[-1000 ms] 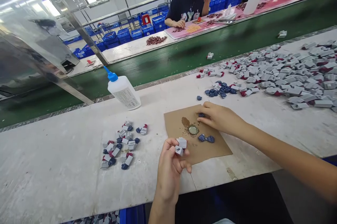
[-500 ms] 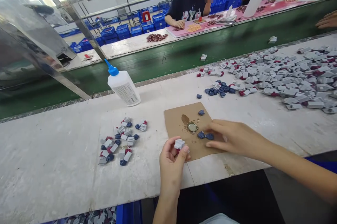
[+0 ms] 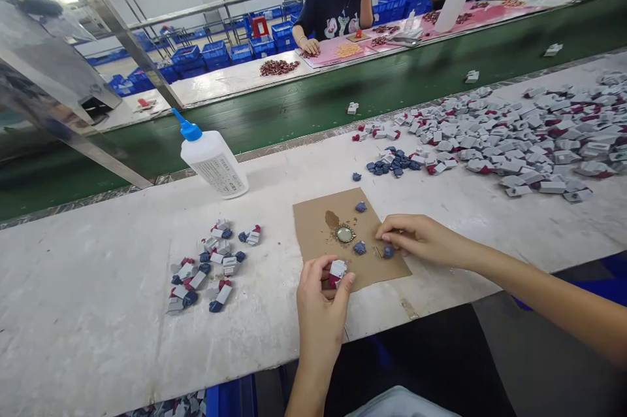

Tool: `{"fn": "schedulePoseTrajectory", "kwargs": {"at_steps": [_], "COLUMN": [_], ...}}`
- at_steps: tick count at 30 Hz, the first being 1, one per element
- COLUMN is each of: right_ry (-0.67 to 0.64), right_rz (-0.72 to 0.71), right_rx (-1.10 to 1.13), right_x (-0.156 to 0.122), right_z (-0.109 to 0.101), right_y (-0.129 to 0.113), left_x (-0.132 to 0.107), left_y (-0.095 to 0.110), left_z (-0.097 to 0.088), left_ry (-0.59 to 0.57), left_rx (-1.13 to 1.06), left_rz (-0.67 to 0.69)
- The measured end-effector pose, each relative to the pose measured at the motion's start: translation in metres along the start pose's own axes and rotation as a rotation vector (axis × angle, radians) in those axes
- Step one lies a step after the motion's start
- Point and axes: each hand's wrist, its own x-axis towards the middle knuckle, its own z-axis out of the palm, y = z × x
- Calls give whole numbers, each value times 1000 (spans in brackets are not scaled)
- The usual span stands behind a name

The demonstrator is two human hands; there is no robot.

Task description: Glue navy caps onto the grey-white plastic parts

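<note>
My left hand (image 3: 321, 299) pinches a small grey and dark-red plastic part (image 3: 337, 271) between thumb and fingers, over the near edge of a brown cardboard sheet (image 3: 313, 224). On the cardboard lies an oval, beaded-rim metal dish (image 3: 345, 233) holding something pale and shiny. My right hand (image 3: 409, 235) is low at the cardboard's right side, fingertips pressed together; what they hold, if anything, is hidden. Just below its thumb is a dark-blue piece (image 3: 388, 251). Another blue piece (image 3: 360, 248) rests beside the dish, and a third blue piece (image 3: 361, 206) lies near the far edge.
Grey-red-blue assembled parts (image 3: 215, 260) cluster at left. A white bottle with blue nozzle (image 3: 215, 162) stands behind them. Loose blue pieces (image 3: 392, 162) and a large heap of grey-red parts (image 3: 529, 136) cover the right. Beyond the green belt (image 3: 294, 110), co-workers (image 3: 337, 5) sit.
My right hand's fingers have closed together and shifted right. The near-right blue piece has slid right, apart from its neighbour. My left hand has turned its part, showing more red.
</note>
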Motion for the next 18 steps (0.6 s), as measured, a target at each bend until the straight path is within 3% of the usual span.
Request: {"fn": "schedulePoseTrajectory", "kwargs": {"at_steps": [4,9,11,15,18], "right_ry": [24,273,220,22,143], "right_rz": [-23,45,18,-137,-184], "right_rx": [-21,-145,-205,-398,-459], "right_x": [1,4,0,-17,-27], "right_z": [-4,-22,-25,-8,18], "right_y": [3,6,4,2,7], "left_x": [0,-2,-3,-6,-5], "left_y": [1,-2,-5,-9,-7], "left_z": [1,3,5,14,26], "left_ry": [-32,16,25,28,-46], "left_rx": [35,74,141,422,668], "left_rz": [-3,44,75,337,562]}}
